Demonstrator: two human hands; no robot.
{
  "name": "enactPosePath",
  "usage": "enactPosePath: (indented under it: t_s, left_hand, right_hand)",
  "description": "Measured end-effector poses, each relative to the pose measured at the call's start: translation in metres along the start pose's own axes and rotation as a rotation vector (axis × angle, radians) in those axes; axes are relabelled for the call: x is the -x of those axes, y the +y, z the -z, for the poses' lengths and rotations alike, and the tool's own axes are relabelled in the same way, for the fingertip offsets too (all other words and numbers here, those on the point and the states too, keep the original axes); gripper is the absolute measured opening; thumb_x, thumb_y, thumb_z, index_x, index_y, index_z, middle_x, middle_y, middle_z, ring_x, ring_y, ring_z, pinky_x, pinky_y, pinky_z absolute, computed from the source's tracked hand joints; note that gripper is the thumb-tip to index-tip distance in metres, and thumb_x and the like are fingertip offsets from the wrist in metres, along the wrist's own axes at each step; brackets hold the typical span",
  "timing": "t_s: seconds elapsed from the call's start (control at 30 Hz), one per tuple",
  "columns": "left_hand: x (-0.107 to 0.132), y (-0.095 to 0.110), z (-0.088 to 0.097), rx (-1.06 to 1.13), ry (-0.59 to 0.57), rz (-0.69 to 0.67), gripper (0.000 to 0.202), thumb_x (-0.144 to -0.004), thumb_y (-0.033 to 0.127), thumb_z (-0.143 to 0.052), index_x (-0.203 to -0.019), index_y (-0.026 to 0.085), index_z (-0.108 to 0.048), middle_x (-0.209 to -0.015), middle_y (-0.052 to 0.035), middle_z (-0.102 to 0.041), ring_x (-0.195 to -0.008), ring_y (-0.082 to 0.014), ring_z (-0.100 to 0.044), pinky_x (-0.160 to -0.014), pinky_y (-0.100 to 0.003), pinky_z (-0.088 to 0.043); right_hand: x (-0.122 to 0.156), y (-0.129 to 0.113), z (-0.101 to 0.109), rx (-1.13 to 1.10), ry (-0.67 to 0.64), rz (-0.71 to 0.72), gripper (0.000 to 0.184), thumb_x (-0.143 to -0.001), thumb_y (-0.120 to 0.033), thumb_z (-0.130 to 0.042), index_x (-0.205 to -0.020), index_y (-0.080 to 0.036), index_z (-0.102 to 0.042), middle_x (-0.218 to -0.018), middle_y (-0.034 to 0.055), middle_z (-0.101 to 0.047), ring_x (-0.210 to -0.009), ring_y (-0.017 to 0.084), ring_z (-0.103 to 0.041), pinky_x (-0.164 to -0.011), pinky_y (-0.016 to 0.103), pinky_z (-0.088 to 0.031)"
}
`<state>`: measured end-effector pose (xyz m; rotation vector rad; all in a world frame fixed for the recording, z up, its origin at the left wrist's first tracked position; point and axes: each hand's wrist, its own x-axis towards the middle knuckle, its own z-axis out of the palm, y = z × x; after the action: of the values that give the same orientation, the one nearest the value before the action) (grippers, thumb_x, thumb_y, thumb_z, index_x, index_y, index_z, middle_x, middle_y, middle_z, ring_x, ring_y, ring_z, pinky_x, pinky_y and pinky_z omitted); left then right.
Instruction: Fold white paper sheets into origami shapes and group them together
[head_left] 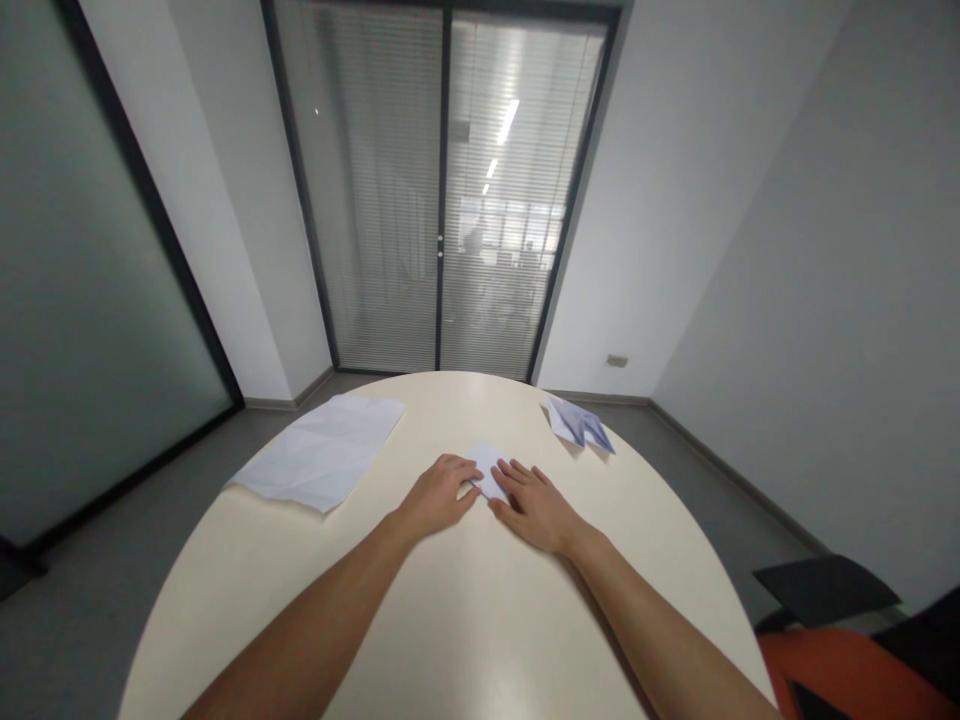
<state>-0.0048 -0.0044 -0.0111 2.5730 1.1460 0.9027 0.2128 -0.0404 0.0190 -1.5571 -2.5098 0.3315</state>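
A small folded white paper [489,466] lies on the round cream table [450,620] between my two hands. My left hand [439,495] rests palm down on its left edge, fingers curled and pressed onto the paper. My right hand [534,503] lies flat on its right side, fingers stretched out over the paper's lower corner. Most of the paper's near part is hidden under my fingers.
A large creased white sheet [322,450] lies at the table's left. A folded paper shape [579,424] sits at the far right edge. An orange and black chair [855,650] stands at the lower right. Glass doors with blinds [442,200] are ahead.
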Motion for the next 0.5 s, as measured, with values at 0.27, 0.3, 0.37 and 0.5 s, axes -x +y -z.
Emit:
enactPosePath:
  t_s: [0.27,0.3,0.37,0.5]
  left_hand:
    - [-0.001,0.001,0.002,-0.015,-0.025,0.003,0.021,-0.092,0.024,-0.061,-0.111,0.024,-0.071,-0.116,-0.0033,-0.071,-0.112,-0.0211,-0.060,-0.099,-0.034,-0.047]
    - [-0.001,0.003,0.003,-0.019,-0.026,0.007,0.021,-0.093,0.025,-0.060,-0.111,0.024,-0.071,-0.114,-0.0031,-0.072,-0.110,-0.0209,-0.061,-0.098,-0.034,-0.048]
    - [-0.002,0.005,0.004,-0.024,-0.019,0.017,0.021,-0.096,0.028,-0.056,-0.110,0.024,-0.071,-0.110,-0.0029,-0.073,-0.107,-0.0204,-0.062,-0.096,-0.033,-0.048]
    - [-0.002,0.007,0.006,-0.031,-0.012,0.041,0.024,-0.098,0.031,-0.052,-0.111,0.024,-0.071,-0.108,-0.0022,-0.074,-0.104,-0.0198,-0.064,-0.094,-0.032,-0.048]
  right_hand:
    - [-0.002,0.005,0.002,-0.015,0.021,0.025,0.060,-0.099,-0.053,-0.036,-0.150,-0.021,-0.043,-0.157,0.0112,-0.037,-0.146,0.033,-0.031,-0.117,0.057,-0.022]
    - [-0.002,0.007,0.002,-0.015,0.031,0.033,0.059,-0.100,-0.052,-0.035,-0.149,-0.022,-0.044,-0.156,0.0110,-0.039,-0.145,0.033,-0.033,-0.116,0.057,-0.024]
    - [-0.003,0.009,0.002,-0.021,0.061,0.058,0.056,-0.101,-0.051,-0.033,-0.146,-0.021,-0.049,-0.153,0.0110,-0.044,-0.142,0.032,-0.039,-0.116,0.056,-0.026]
    - [-0.002,0.012,0.007,-0.050,0.123,0.189,0.053,-0.100,-0.051,-0.038,-0.138,-0.019,-0.058,-0.139,0.0119,-0.060,-0.132,0.028,-0.051,-0.113,0.046,-0.034]
